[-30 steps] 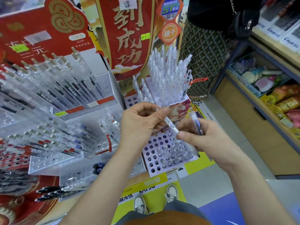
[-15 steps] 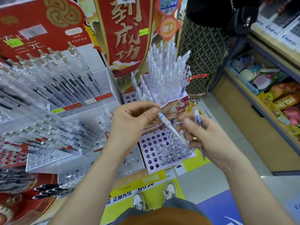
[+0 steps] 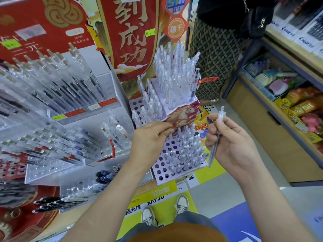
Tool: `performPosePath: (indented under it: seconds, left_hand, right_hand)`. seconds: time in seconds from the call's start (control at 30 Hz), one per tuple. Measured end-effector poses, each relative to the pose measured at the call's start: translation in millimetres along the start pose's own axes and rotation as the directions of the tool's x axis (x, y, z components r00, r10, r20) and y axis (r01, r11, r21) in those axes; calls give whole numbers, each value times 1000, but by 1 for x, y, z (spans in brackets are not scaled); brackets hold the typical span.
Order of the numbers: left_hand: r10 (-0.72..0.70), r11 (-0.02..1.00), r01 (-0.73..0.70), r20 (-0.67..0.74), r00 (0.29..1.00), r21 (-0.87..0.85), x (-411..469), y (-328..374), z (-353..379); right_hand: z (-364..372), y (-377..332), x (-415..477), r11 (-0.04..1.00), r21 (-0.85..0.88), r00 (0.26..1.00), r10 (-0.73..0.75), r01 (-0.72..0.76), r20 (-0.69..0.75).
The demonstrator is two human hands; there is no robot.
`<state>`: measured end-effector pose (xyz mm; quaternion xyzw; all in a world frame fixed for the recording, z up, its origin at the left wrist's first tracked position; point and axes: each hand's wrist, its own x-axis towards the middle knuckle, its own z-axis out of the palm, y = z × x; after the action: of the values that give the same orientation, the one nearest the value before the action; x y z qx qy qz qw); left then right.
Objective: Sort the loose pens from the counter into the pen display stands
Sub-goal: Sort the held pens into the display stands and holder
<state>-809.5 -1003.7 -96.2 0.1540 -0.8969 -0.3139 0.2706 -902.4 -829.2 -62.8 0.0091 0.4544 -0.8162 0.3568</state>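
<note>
Largest before you stood the red banner with gold characters 到成功, and to its left a red board reading 三元. Beneath them, clear acrylic stands carried rows of slanted pens, next to the white tiered stand pierced with round holes, its upper tiers crowded with clear pens. On your right a wooden shelf unit held coloured packets, with PILOT labels on the ledge above. A yellow floor sticker lay under your shoes. Loose dark pens lay at the counter's lower left. Your left hand was curled in front of the white stand's middle tier; whether it pinched anything I cannot tell. Your right hand gripped a clear pen upright, just right of that stand.
</note>
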Motion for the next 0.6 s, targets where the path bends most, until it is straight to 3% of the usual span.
performPosePath:
  seconds: [0.33,0.6]
  left_hand:
    - [44,998,-45,35,998,34,-2,-1,7]
    - [62,998,-63,25,998,31,-6,-4,6]
  right_hand:
    - [0,1,-1,997,68,999,32,-34,30]
    - [3,1,-5,1000,-20,999,7,-6,34]
